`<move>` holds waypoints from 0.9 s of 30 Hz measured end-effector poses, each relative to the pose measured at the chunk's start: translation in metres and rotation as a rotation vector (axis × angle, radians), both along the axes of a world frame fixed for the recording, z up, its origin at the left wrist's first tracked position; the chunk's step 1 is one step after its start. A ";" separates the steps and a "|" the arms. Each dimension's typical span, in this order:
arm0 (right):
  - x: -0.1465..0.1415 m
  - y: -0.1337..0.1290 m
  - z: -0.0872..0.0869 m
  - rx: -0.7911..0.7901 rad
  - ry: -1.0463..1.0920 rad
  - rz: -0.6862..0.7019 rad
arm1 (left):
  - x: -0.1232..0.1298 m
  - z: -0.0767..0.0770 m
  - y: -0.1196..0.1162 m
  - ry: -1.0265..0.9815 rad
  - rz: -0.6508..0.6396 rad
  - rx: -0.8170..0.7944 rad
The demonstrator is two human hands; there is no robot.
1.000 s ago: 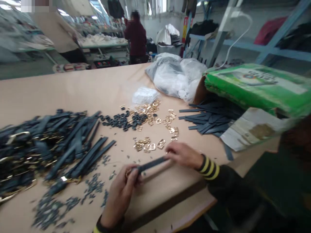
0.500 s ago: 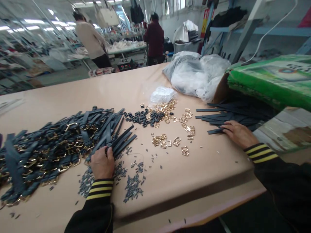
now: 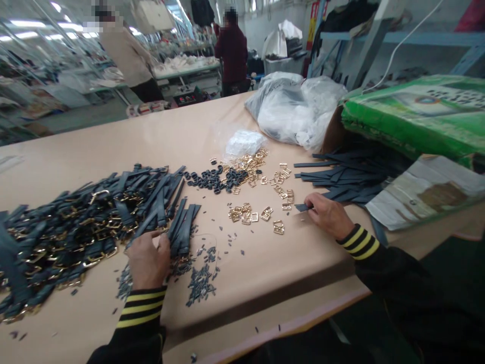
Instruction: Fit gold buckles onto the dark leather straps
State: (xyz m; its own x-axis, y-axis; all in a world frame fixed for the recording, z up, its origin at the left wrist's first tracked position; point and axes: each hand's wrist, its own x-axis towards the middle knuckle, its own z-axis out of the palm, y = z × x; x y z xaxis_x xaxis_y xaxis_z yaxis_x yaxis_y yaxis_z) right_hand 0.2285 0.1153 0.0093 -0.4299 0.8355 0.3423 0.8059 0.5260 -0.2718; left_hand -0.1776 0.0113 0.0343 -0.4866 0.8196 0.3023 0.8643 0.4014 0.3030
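Observation:
In my right hand (image 3: 328,216), the thumb and fingers are closed on a dark blue-grey strap (image 3: 302,207). Its tip pokes out to the left, and a tail shows behind the wrist. My left hand (image 3: 149,259) is beside a small bunch of straps (image 3: 183,227) lying on the table. A gap shows between its thumb and forefinger, and nothing is visible in them. Further left spreads a big heap of finished straps with gold buckles (image 3: 91,227). Loose gold buckles (image 3: 254,217) lie between the hands, with small dark loops (image 3: 214,179) behind them.
Small dark offcuts (image 3: 200,283) are scattered near my left hand. More loose straps (image 3: 341,172) lie by a green box (image 3: 413,111) and a torn carton flap (image 3: 428,194) on the right. Plastic bags (image 3: 291,108) sit behind. Two people stand at the back.
My right hand has drawn a strap leftward, away from the pile by the box. The left hand has loosened from the small bunch, which now lies beside its thumb. The view has shifted slightly.

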 end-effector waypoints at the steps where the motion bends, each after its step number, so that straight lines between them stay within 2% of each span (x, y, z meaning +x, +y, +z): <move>1: -0.002 -0.002 0.003 0.010 0.032 0.020 | 0.017 0.002 -0.004 -0.002 -0.026 0.064; 2: -0.004 -0.006 0.006 0.023 0.074 0.055 | 0.038 0.004 -0.008 -0.051 -0.067 0.110; 3: -0.008 -0.010 0.010 0.038 0.124 0.100 | 0.061 0.006 -0.012 -0.184 -0.119 0.115; 5: -0.018 -0.025 0.014 0.061 0.220 0.191 | 0.109 0.006 -0.020 -0.694 -0.263 -0.018; 7: -0.034 -0.045 0.014 0.082 0.278 0.241 | 0.152 0.001 -0.027 -1.254 -0.349 -0.165; 9: -0.050 -0.069 0.010 0.074 0.276 0.291 | 0.181 -0.007 -0.031 -1.589 -0.383 -0.219; 11: -0.062 -0.089 0.005 0.050 0.246 0.304 | 0.195 -0.016 -0.032 -1.687 -0.380 -0.188; 14: -0.065 -0.106 0.002 0.020 0.231 0.306 | 0.194 -0.023 -0.034 -1.655 -0.340 -0.156; 17: -0.056 -0.104 0.009 0.021 0.233 0.273 | 0.182 -0.019 -0.039 -1.616 -0.317 -0.186; 19: -0.048 -0.098 0.018 -0.036 0.216 0.237 | 0.175 -0.015 -0.044 -1.623 -0.332 -0.227; 22: -0.041 -0.093 0.028 -0.326 0.238 0.279 | 0.169 -0.013 -0.049 -1.693 -0.359 -0.271; 24: -0.040 -0.095 0.030 -0.659 0.352 0.307 | 0.167 -0.013 -0.051 -1.745 -0.335 -0.230; 27: -0.044 -0.104 0.025 -1.245 0.609 0.299 | 0.167 -0.013 -0.048 -1.777 -0.253 -0.102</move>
State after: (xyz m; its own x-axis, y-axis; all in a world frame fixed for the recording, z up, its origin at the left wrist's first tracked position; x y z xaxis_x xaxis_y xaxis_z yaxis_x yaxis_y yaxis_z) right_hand 0.1844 0.0115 0.0339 -0.6964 0.6289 -0.3456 0.2988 -0.1837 -0.9365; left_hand -0.0104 -0.0371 0.0215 -0.0117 0.8981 -0.4397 -0.3970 0.3994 0.8264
